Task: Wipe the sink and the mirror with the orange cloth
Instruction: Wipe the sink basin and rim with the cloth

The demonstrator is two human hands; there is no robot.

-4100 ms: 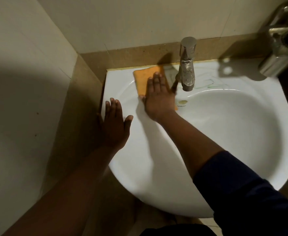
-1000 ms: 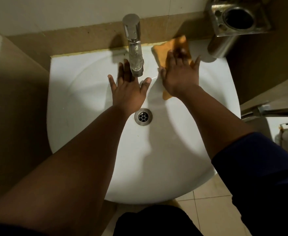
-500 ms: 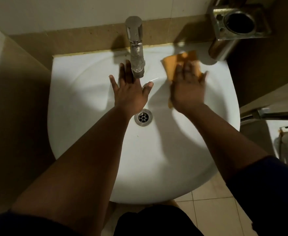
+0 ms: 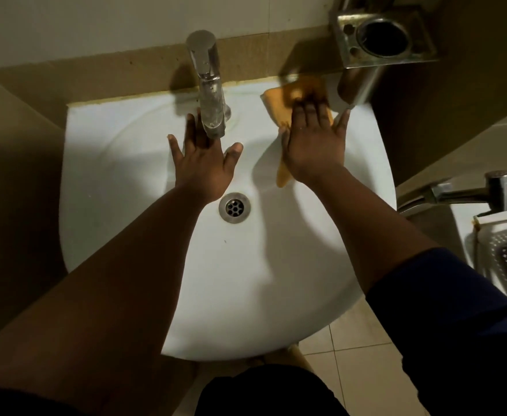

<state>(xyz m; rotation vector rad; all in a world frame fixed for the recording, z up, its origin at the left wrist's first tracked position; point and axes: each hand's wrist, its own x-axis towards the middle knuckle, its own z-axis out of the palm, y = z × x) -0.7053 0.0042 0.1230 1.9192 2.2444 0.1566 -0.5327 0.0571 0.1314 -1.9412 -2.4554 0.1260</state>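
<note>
Two hands: both are laid flat in the sink [image 4: 144, 223], fingers spread, nothing gripped.
Right hand [image 4: 315, 145]: opened wide, palm pressed down on the cloth; the cloth is pinned, not clutched.
Left hand [image 4: 204, 163]: spread and empty, rested on the basin just below the tap [image 4: 207, 85], the drain [image 4: 234, 207] near its wrist.
Cloth [image 4: 279, 106]: orange, trapped under the right palm at the back rim; a corner is seen beyond the fingertips, a tail beside the wrist.
Handling: judged soft, thin and light, likely damp; it may bunch or slip on glazed ceramic.
Hold: best kept under a flat palm at its middle, or gathered by the loose tail.
Mirror: not in view.
Holder [image 4: 384, 37]: metal, just beyond the right fingertips; a knock is to be avoided.
</note>
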